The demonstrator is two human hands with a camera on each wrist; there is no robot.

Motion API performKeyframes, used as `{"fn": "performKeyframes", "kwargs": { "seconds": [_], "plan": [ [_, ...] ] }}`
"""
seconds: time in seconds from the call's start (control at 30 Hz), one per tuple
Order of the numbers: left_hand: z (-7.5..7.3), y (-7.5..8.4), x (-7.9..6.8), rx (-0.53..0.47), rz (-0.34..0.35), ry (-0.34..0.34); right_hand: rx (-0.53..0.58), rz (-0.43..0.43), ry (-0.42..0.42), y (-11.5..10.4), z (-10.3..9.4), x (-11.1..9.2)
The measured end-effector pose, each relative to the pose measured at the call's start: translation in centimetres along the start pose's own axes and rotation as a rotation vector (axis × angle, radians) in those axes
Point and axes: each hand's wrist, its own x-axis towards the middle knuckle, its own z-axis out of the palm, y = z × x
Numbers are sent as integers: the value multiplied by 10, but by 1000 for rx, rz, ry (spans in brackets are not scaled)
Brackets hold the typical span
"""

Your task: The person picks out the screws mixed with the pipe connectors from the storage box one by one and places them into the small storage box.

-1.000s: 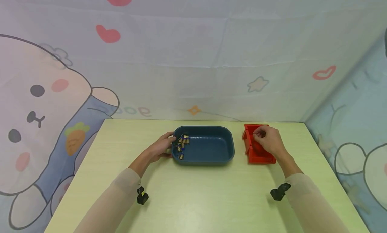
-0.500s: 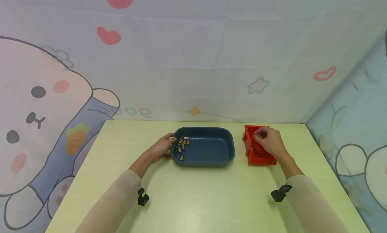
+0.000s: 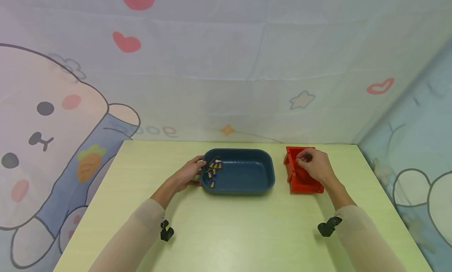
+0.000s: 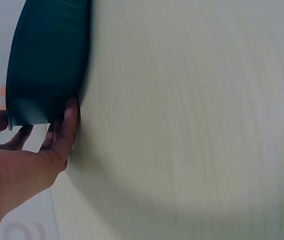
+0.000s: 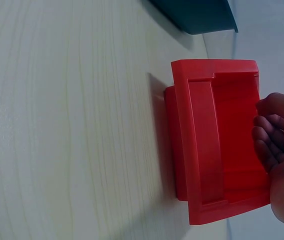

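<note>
My left hand [image 3: 186,172] holds the left end of a dark blue rectangular tray [image 3: 243,191]. In the left wrist view its thumb is at the rim and its fingers reach along the tray's outside and underside. Several small brass-coloured pieces [image 3: 213,172] with blue parts lie in the tray's left end. To the tray's right, my right hand [image 3: 315,164] is over a red plastic bin [image 3: 306,188]. Its fingers are curled, with thumb and index fingertip close together above the bin's inside. I cannot tell whether a small thing is between these fingertips.
Both containers are near the back of a pale wood-grain table [image 3: 233,232], with a gap between them. A printed cloth [image 3: 219,68] hangs right behind the table's back edge. A black wrist camera is on each sleeve.
The head view has shifted very slightly. Both hands keep their places at the tray and the bin, and the pieces in the tray have not moved.
</note>
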Motion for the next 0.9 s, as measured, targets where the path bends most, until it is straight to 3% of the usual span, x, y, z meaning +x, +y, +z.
{"fn": "performKeyframes", "kwargs": {
  "seconds": [0.5, 0.9],
  "plan": [
    [1, 0, 1, -8, -8, 8, 28, 14, -35, -1, -2, 0],
    [1, -1, 1, 5, 2, 2, 58, 13, -53, -17, -4, 7]
  ]
}}
